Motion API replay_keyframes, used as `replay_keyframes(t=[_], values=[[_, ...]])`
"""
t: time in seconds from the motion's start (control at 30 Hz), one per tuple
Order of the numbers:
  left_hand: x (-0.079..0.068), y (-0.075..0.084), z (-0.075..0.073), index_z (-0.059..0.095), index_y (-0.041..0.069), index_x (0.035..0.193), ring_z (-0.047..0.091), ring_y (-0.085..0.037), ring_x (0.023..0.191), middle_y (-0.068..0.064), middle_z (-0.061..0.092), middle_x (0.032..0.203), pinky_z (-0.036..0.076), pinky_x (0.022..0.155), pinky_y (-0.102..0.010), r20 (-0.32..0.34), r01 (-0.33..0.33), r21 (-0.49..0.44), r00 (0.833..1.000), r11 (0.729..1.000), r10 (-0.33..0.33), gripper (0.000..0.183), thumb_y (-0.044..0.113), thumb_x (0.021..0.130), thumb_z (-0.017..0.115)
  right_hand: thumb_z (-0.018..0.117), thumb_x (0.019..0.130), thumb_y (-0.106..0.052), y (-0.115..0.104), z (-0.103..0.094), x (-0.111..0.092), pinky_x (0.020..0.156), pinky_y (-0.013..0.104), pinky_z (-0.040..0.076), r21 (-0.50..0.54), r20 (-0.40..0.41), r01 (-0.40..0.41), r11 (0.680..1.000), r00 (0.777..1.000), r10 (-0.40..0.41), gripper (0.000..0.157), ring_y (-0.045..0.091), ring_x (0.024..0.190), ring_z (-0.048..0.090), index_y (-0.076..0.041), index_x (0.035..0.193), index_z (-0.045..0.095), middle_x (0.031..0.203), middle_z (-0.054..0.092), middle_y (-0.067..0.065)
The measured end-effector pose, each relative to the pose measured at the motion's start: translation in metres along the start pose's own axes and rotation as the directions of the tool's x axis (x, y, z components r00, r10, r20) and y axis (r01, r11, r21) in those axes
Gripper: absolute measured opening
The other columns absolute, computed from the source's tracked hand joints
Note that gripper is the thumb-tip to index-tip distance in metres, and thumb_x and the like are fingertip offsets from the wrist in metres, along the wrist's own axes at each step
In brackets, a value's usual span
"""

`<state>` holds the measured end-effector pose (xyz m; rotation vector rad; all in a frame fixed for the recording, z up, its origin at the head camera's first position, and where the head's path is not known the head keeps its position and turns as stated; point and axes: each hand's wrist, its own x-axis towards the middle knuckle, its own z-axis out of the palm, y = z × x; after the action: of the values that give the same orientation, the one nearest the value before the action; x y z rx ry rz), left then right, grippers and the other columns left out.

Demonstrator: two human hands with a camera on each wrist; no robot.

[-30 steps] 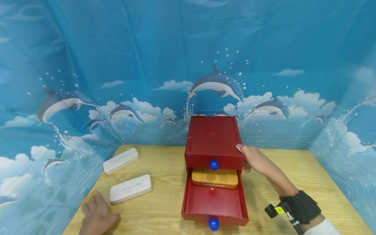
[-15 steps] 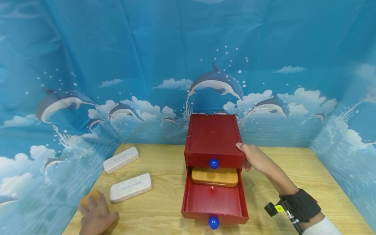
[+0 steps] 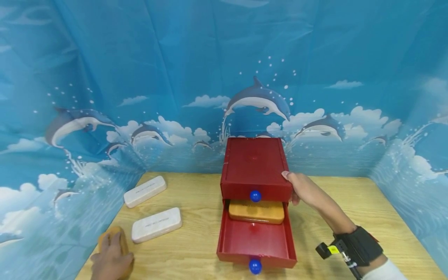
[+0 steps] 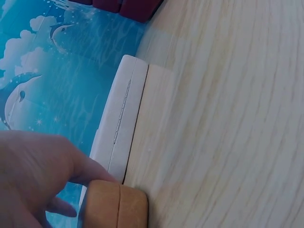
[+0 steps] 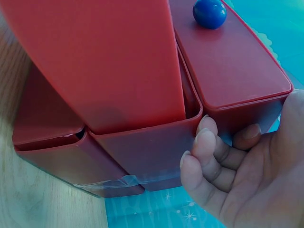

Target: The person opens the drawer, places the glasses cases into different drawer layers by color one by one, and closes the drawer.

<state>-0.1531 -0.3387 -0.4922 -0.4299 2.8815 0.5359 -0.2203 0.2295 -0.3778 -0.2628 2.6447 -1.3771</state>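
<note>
At the front left of the table, my left hand [image 3: 111,259] grips an orange glasses case [image 3: 124,243], with fingers over its top and the thumb at its right side. The left wrist view shows one rounded end of that orange case [image 4: 118,204] with its seam. My right hand [image 3: 303,189] holds the right front corner of a red drawer cabinet [image 3: 254,159], thumb on top and fingers bent against the side, as the right wrist view also shows. Below the closed top drawer, an open drawer [image 3: 255,241] contains a yellow-orange glasses case [image 3: 256,212] at its back.
Two white glasses cases [image 3: 156,224] [image 3: 145,191] lie on the wooden table [image 3: 196,241] between the left hand and the cabinet. Blue knobs [image 3: 255,266] stick out from the drawer fronts. A dolphin-printed blue curtain [image 3: 175,77] encloses the table's back and sides.
The left hand has shifted slightly toward the front left, and more of the orange glasses case shows beside its fingers. The right hand, cabinet and open drawer stay as they were.
</note>
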Motion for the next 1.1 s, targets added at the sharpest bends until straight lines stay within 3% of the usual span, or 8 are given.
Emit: replay_keyframes(t=[0.17,0.33,0.47,0.57,0.73,0.9,1.1], values=[[0.004,-0.005,-0.007,0.019,-0.018,0.133,0.031,-0.069,0.101,-0.053,0.025,0.117,0.037,0.083,-0.069,0.028,0.072,-0.025,0.997,0.997,-0.071,0.102,0.036,0.069,0.076,0.022,0.103,-0.050,-0.001,0.000,0.000,0.056,0.039,0.051,-0.013,-0.008,0.002,1.000,1.000,-0.002,0.067,0.029,0.050,0.058,-0.004,0.078,0.064,0.062,0.062,0.016],[0.007,-0.007,-0.015,0.022,-0.022,0.131,0.047,-0.057,0.096,-0.047,0.043,0.114,0.037,0.083,-0.066,0.057,0.030,0.027,0.998,0.999,-0.032,0.103,0.039,0.068,0.075,0.022,0.104,-0.048,-0.001,0.000,0.002,0.057,0.040,0.051,-0.001,-0.011,0.002,1.000,1.000,-0.002,0.065,0.030,0.050,0.058,-0.004,0.081,0.064,0.063,0.063,0.012],[0.006,-0.007,-0.017,0.026,-0.022,0.130,0.049,-0.056,0.095,-0.046,0.046,0.112,0.038,0.080,-0.064,0.020,-0.008,0.037,1.000,0.999,0.007,0.096,0.037,0.071,0.074,0.022,0.104,-0.048,-0.001,0.000,0.002,0.058,0.040,0.051,0.001,-0.012,-0.006,1.000,1.000,0.006,0.064,0.030,0.051,0.058,-0.005,0.081,0.064,0.062,0.063,0.011],[0.004,-0.005,-0.019,0.025,-0.021,0.131,0.046,-0.059,0.098,-0.047,0.044,0.114,0.036,0.083,-0.066,-0.043,-0.030,0.023,0.999,0.999,0.031,0.093,0.037,0.075,0.071,0.023,0.103,-0.048,0.000,0.000,0.002,0.058,0.040,0.051,-0.002,-0.012,-0.008,1.000,1.000,0.008,0.065,0.030,0.051,0.058,-0.004,0.080,0.064,0.062,0.063,0.011],[0.000,0.003,-0.026,0.020,-0.020,0.135,0.044,-0.060,0.100,-0.048,0.042,0.117,0.039,0.084,-0.065,-0.152,-0.021,-0.048,0.988,0.999,0.014,0.098,0.038,0.076,0.072,0.024,0.103,-0.048,-0.002,0.000,0.000,0.056,0.041,0.051,0.001,-0.006,-0.003,1.000,1.000,0.003,0.063,0.031,0.051,0.058,-0.003,0.082,0.063,0.062,0.062,0.011],[-0.002,0.013,-0.037,0.016,-0.020,0.138,0.044,-0.056,0.105,-0.046,0.035,0.127,0.041,0.086,-0.061,-0.160,0.017,-0.136,0.986,0.991,-0.039,0.108,0.043,0.072,0.074,0.024,0.104,-0.046,-0.004,-0.001,0.000,0.054,0.041,0.052,0.000,-0.001,0.008,1.000,1.000,-0.008,0.062,0.030,0.052,0.058,-0.002,0.084,0.063,0.064,0.062,0.011],[-0.007,0.025,-0.050,0.022,-0.019,0.138,0.055,-0.044,0.091,-0.042,0.046,0.120,0.047,0.073,-0.051,-0.174,-0.028,-0.138,0.985,0.990,0.003,0.108,0.050,0.072,0.073,0.024,0.103,-0.049,-0.002,-0.001,0.001,0.058,0.040,0.051,-0.002,0.005,-0.012,1.000,1.000,0.012,0.065,0.030,0.051,0.058,-0.003,0.080,0.064,0.062,0.063,0.011]])
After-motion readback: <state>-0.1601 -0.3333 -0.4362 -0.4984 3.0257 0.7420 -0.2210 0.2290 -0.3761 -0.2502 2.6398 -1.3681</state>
